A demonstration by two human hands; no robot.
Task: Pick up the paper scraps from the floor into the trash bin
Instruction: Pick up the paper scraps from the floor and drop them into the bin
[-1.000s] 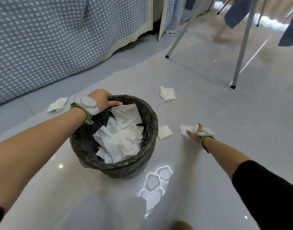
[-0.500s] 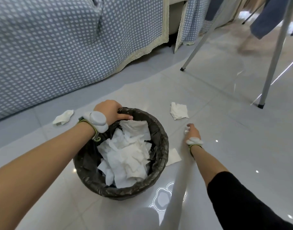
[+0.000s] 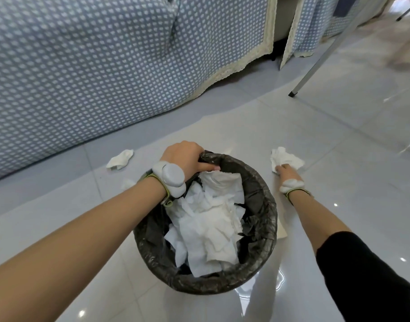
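Note:
A round trash bin [image 3: 266, 219] lined with a dark bag stands on the floor, holding a heap of white paper. My left hand [image 3: 184, 158] grips its far rim. To the right of the bin, my right hand [image 3: 286, 171] rests on a crumpled white paper scrap [image 3: 285, 158] lying on the tiles, fingers closing on its near edge. Another crumpled scrap [image 3: 120, 159] lies to the left of the bin. A flat scrap [image 3: 281, 232] peeks out from behind the bin's right side. A tiny bit of paper [image 3: 127, 183] lies near my left forearm.
A bed or sofa draped in blue polka-dot cloth with a cream lace hem [image 3: 106, 66] runs along the left and back. A metal rack leg [image 3: 314, 63] with a black foot stands on the glossy grey tiles at the back right.
My right hand moved forward from the flat scrap's area to the crumpled scrap beyond the bin and now touches it. My view shifted closer to the bin. The left hand stayed on the rim.

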